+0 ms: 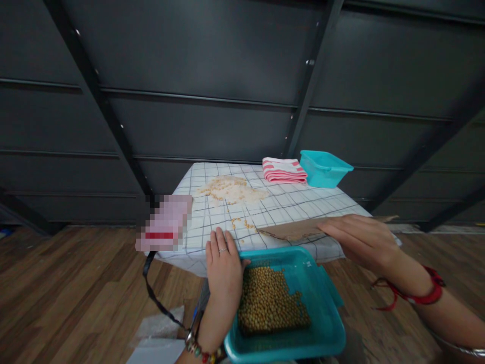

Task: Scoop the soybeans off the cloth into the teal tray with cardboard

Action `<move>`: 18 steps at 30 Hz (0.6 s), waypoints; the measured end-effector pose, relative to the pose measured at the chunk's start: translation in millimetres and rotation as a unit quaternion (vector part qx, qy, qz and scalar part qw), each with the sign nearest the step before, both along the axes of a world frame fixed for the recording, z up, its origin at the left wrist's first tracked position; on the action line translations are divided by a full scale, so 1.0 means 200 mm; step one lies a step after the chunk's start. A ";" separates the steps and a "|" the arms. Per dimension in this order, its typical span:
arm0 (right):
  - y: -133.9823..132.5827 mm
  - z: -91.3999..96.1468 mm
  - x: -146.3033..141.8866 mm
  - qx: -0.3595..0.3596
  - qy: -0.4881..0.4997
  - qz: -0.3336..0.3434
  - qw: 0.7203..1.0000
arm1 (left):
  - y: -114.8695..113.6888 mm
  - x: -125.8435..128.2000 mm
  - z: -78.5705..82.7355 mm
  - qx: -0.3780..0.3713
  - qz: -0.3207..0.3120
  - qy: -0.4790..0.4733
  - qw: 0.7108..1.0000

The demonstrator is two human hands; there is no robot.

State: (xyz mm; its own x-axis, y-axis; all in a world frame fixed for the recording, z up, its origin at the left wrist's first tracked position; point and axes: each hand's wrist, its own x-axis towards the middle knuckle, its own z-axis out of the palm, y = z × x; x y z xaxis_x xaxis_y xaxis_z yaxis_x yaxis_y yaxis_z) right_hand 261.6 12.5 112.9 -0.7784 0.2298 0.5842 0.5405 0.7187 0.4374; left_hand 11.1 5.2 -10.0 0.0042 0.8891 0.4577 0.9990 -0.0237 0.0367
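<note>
My left hand [224,263] lies with its fingers stretched out on the near edge of the checked cloth, its thumb by the rim of a teal plastic basket [329,331]. The basket sits just below the table edge and holds many round yellow-brown beans [269,301]. My right hand [358,240] is closed on a strip of cardboard [291,230], whose lower edge is near the tabletop behind the basket. A few loose beans [248,225] lie just left of the cardboard's tip. Farther back is a spread of pale grains mixed with beans [231,190].
A folded pink-and-white towel [284,170] and a turquoise bin [326,169] stand at the table's back right. On the left edge lies a pixelated pink object [168,217]. A black strap [157,298] hangs near my left wrist. Dark panels [204,55] rise behind the table.
</note>
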 end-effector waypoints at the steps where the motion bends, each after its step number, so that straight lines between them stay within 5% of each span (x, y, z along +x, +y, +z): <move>1: 0.00 0.00 0.00 -0.002 -0.002 0.004 1.000 | 0.00 0.00 0.00 0.000 0.002 0.002 1.000; 9: 0.01 -0.01 0.00 -0.028 -0.013 -0.018 0.999 | -0.01 0.01 0.02 -0.004 0.004 0.001 1.000; 18: -0.09 0.05 -0.04 -0.084 0.003 0.031 0.996 | -0.01 0.01 0.04 -0.033 0.006 -0.026 0.999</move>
